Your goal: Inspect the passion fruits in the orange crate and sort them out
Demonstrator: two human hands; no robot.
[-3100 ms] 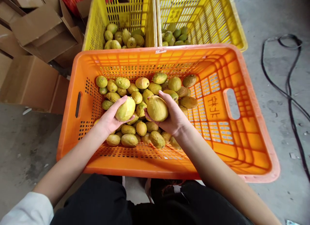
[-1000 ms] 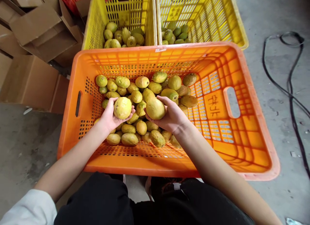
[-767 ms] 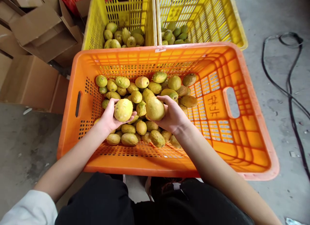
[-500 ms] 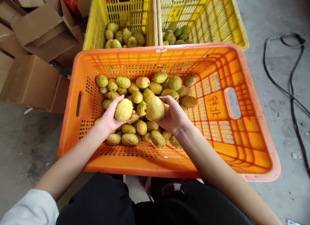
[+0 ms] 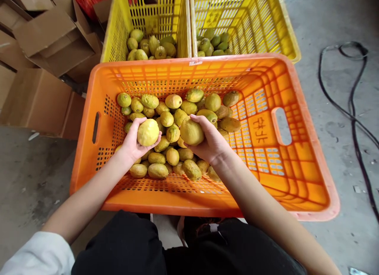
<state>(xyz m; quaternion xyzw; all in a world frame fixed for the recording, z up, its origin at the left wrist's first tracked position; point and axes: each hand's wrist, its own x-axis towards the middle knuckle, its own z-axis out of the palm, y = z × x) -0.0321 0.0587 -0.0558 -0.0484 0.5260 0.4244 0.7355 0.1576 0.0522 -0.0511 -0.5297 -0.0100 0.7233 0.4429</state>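
My left hand (image 5: 133,144) cradles a round yellow papaya (image 5: 147,132), thumb behind it and fingers underneath. Another papaya (image 5: 192,131), slightly greener, rests in the grip of my right hand (image 5: 210,143), whose thumb lies over its top right. Both are held apart from each other above a large orange plastic basket (image 5: 174,204). Inside the basket lies a heap of yellow-green papayas (image 5: 158,171), some wrinkled or browned, gathered in its left and middle part. My hands and the held papayas hide some of the heap.
Two yellow slatted crates, one at left (image 5: 117,30) and one at right (image 5: 263,26), stand beyond the basket with papayas inside. Cardboard boxes (image 5: 44,97) are piled at left. A black cable (image 5: 352,113) loops over the concrete floor at right.
The left papaya has been turned in my fingers and has shifted slightly left. The right one dipped a little left, then came back and turned slightly. The heap is much the same.
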